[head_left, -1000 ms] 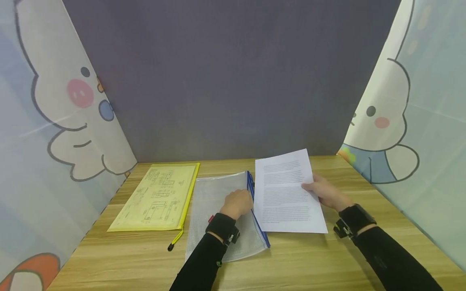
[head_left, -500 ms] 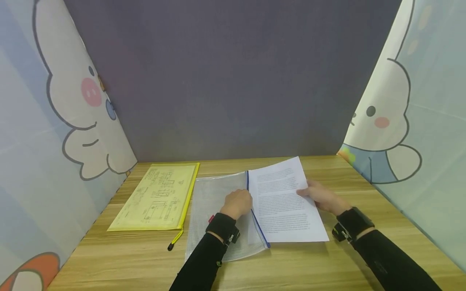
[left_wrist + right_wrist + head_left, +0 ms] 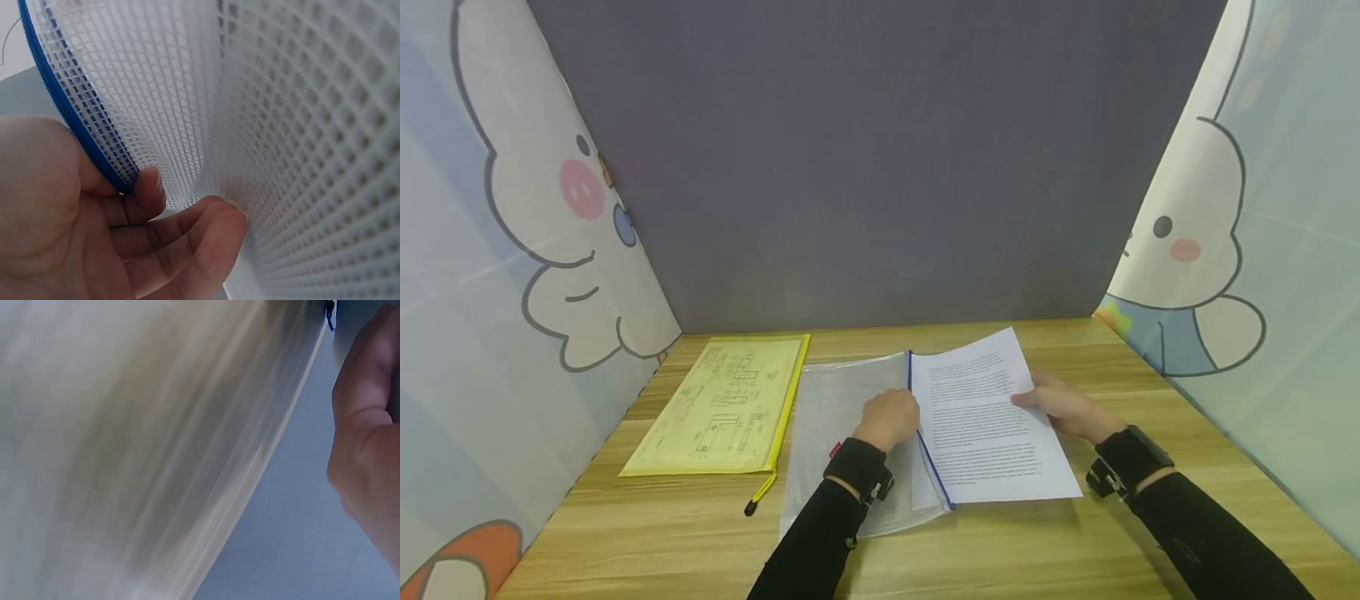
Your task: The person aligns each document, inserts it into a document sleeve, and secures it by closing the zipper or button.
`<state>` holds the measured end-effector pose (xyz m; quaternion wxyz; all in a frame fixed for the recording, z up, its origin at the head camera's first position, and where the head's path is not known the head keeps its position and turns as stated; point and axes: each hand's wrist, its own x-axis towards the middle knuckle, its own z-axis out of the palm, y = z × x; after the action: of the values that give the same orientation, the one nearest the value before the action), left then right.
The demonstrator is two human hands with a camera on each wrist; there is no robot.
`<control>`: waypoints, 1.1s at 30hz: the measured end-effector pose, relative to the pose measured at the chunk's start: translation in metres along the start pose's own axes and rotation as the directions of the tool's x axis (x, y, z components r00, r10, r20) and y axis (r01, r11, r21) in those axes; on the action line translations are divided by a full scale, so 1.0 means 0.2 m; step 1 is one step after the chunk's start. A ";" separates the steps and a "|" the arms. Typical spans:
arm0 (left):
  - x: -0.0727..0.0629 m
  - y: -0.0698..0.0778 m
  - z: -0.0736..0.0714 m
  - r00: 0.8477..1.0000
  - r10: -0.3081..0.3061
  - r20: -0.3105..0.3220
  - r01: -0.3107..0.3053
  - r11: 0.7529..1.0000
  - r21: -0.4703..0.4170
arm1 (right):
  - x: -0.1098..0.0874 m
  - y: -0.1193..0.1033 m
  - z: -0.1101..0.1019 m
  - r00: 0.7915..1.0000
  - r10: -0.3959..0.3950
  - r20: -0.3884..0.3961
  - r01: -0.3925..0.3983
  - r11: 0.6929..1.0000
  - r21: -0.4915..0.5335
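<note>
A clear mesh zipper pouch (image 3: 835, 400) with a blue zipper edge lies mid-table, its mouth facing right. My left hand (image 3: 889, 419) pinches the upper layer by the zipper; in the left wrist view, the curled fingers (image 3: 212, 244) hold the mesh near the blue zipper (image 3: 81, 134). The printed paper (image 3: 985, 425) is at the mouth, its left part seen through the mesh inside the pouch. My right hand (image 3: 1067, 407) grips the paper's right edge, thumb on top, other fingers hidden underneath. The right wrist view shows that hand (image 3: 369, 425) at its right edge.
To the left lies a yellow zipper pouch (image 3: 722, 408) holding a sheet of drawings, its yellow pull cord (image 3: 765, 487) hanging toward the front. The wooden table (image 3: 662, 533) meets a dark grey panel (image 3: 880, 167) at the back. Cartoon-printed cloths stand on both sides.
The right hand has moved the paper left and slightly down, so its left part passes from over the zipper edge into the pouch. The left hand keeps its grip in place.
</note>
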<state>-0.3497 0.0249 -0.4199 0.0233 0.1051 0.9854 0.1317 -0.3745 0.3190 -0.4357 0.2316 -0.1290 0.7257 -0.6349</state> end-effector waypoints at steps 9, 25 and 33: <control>0.01 0.01 0.00 1.000 -0.012 -0.006 0.012 0.999 0.034 | 0.00 0.00 0.00 1.000 0.012 0.016 -0.012 1.000 -0.002; 0.00 0.02 0.01 0.999 -0.022 -0.029 0.023 0.999 0.042 | 0.04 -0.04 -0.02 0.999 -0.003 0.045 0.004 1.000 -0.022; 0.00 0.02 0.02 0.999 -0.009 -0.035 0.011 0.998 0.059 | 0.04 -0.09 -0.03 0.998 -0.009 0.068 0.011 1.000 -0.018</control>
<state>-0.3486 0.0294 -0.4229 0.0038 0.0987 0.9897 0.1041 -0.3852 0.3174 -0.4186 0.2517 -0.1563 0.7227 -0.6245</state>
